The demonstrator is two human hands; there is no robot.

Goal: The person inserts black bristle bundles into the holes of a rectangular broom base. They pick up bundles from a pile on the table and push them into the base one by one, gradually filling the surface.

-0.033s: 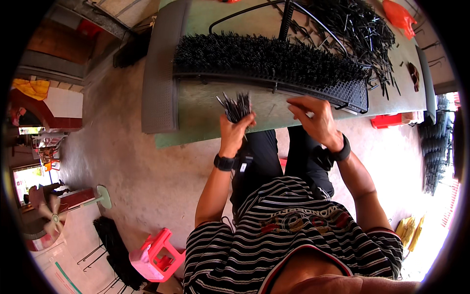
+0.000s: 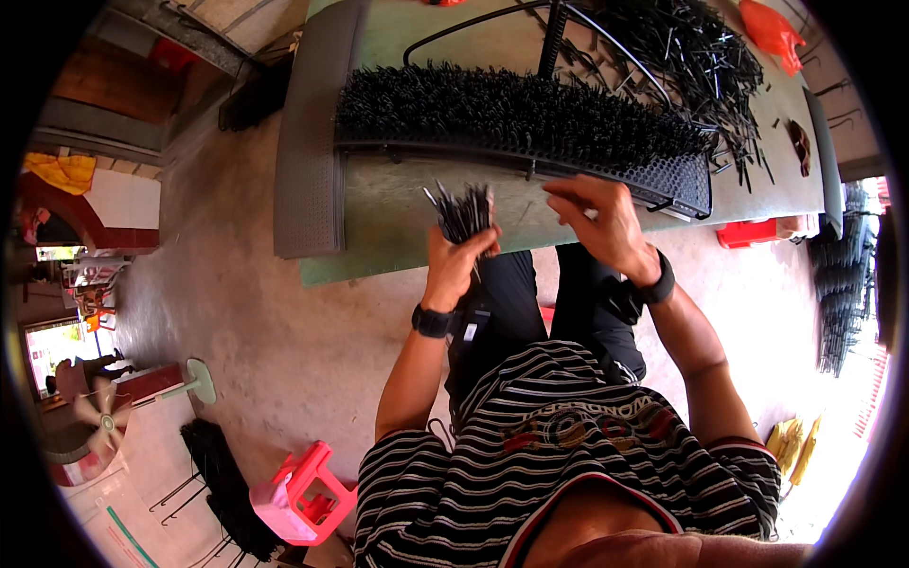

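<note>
My left hand (image 2: 454, 260) is closed round a bundle of thin black rods (image 2: 462, 214), whose ends fan out upward above the thumb. To its right, my right hand (image 2: 606, 222) hovers in front of the table's near edge, fingers half bent and thumb apart, with nothing visible in it. Beyond both hands stands a long black perforated rack (image 2: 696, 189) on the table. Short black rods (image 2: 530, 114) stand upright in it, packed closely over most of its length, while bare holes show at its right end.
The green table (image 2: 398, 199) carries a loose heap of black rods (image 2: 682, 57) at the far right and grey perforated sheets (image 2: 311, 189) along its left edge. A red bag (image 2: 772, 36) lies at the far right corner. A pink stool (image 2: 308, 492) and a fan (image 2: 104, 417) stand lower left.
My left hand and its rod bundle have shifted slightly right. My right hand has moved a little left, towards the bundle.
</note>
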